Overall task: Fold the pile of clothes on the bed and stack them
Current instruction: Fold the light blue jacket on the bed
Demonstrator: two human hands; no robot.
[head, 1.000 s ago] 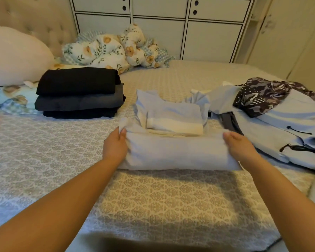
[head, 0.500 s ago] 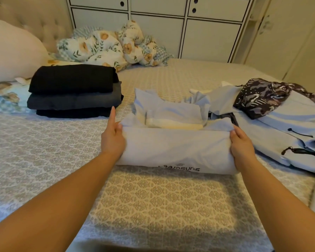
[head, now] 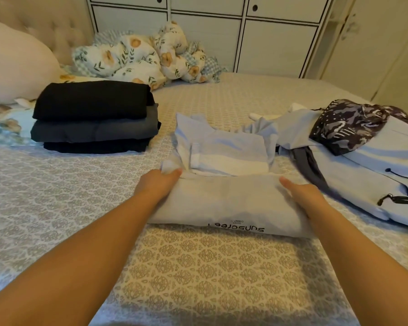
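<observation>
A light blue garment [head: 222,203] with upside-down black lettering lies folded over in front of me on the bed. My left hand [head: 158,184] grips its left end, and a corner of cloth sticks out above the fingers. My right hand [head: 302,196] holds the right end, thumb on top and fingers hidden. The garment's unfolded upper part [head: 224,149] lies just beyond the fold. A stack of three folded dark clothes [head: 94,116] sits at the left. An unfolded pile [head: 363,156] of light blue clothes with a dark patterned piece [head: 353,123] on top lies at the right.
The patterned bedspread [head: 198,267] covers the bed. A cream pillow [head: 14,62] and a crumpled floral blanket [head: 139,57] lie near the headboard. White cabinets [head: 245,31] stand behind the bed.
Both hands have rolled the garment's near edge forward and laid it down, so the fold is wider and the black lettering has turned up on its front.
</observation>
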